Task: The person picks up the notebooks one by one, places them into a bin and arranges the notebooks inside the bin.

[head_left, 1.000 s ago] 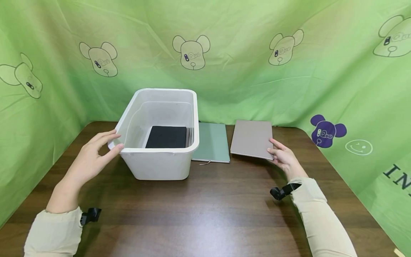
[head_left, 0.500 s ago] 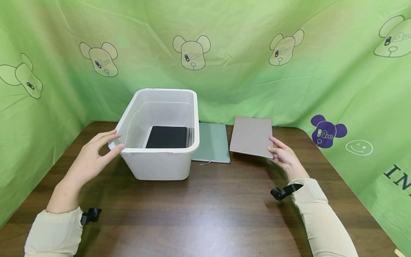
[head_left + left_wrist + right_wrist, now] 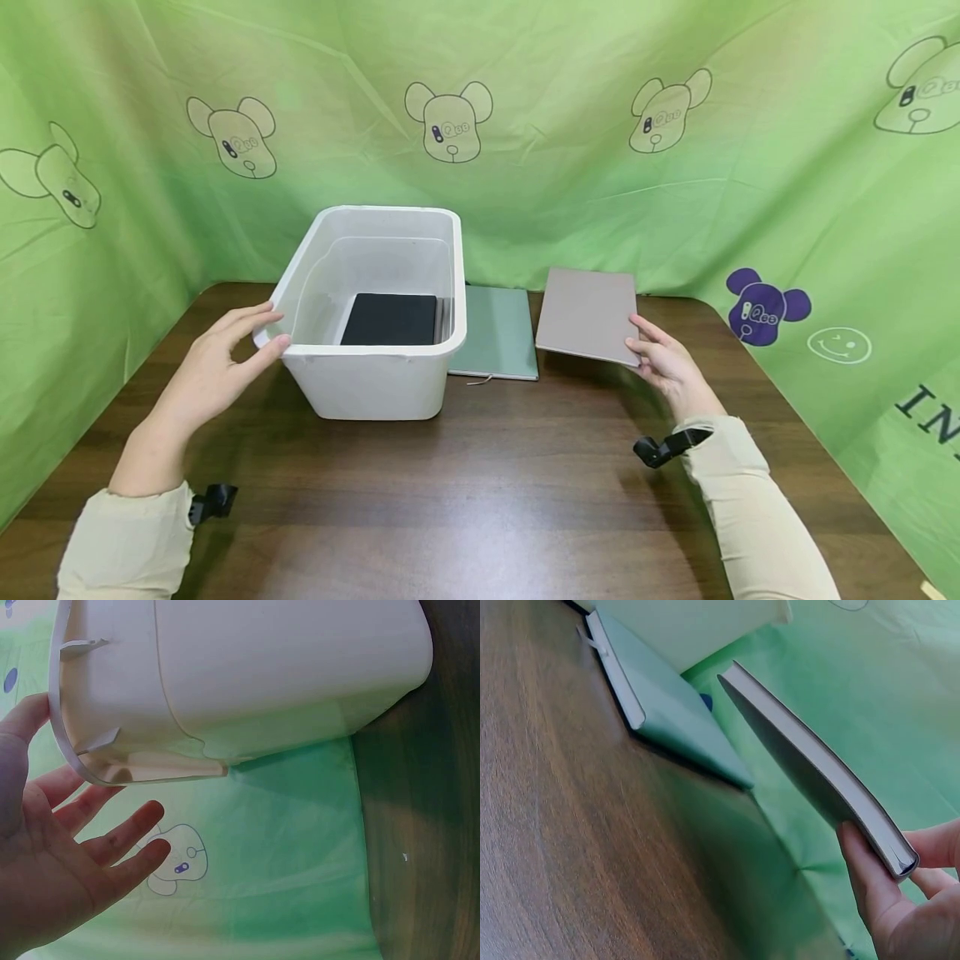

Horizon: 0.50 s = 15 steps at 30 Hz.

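My right hand (image 3: 670, 372) holds a taupe hardcover notebook (image 3: 587, 315) by its near right corner. In the right wrist view the notebook (image 3: 817, 769) is tilted and raised off the table, its page edges showing between the covers. My left hand (image 3: 210, 360) rests against the near left corner of a white plastic bin (image 3: 367, 379). Its thumb and some fingertips touch the rim, while the other fingers (image 3: 131, 832) extend loosely away from it in the left wrist view. Inside the bin lies a black notebook (image 3: 390, 319), with greyish edges of something else beside it.
A green notebook (image 3: 495, 333) with a ribbon marker lies flat between the bin and the taupe notebook, partly hidden by the bin. The brown wooden table (image 3: 465, 508) ends at a green curtain (image 3: 540, 192) printed with bear heads, hanging behind and on both sides.
The taupe notebook has risen slightly, its far edge moving upward in the head view along with my right hand. The left hand and the bin have not visibly moved.
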### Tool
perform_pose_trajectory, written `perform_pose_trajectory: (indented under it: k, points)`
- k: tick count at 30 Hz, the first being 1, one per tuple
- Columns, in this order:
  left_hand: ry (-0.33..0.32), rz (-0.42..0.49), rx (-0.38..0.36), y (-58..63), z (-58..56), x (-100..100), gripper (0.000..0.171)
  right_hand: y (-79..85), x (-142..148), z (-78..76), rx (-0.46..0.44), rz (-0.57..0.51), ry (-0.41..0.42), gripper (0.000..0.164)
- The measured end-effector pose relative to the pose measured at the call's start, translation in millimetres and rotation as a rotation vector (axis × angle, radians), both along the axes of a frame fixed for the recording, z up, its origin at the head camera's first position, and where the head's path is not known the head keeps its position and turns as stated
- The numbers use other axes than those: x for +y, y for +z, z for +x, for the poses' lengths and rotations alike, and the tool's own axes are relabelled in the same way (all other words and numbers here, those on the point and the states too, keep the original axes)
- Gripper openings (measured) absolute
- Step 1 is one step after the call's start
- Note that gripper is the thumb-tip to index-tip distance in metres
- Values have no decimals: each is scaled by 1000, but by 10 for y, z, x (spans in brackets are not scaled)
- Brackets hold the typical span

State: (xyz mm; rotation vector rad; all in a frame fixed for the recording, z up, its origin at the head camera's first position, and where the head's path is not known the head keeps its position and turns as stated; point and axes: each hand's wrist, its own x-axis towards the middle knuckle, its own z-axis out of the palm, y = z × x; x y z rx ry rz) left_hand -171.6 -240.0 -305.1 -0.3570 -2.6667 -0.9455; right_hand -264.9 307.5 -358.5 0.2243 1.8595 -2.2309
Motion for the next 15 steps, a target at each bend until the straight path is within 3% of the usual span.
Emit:
perform_pose_trajectory:
  k: [15]
  points:
    - [-1, 3, 2, 7, -4, -2, 48, 97, -35, 8, 32, -22, 0, 71]
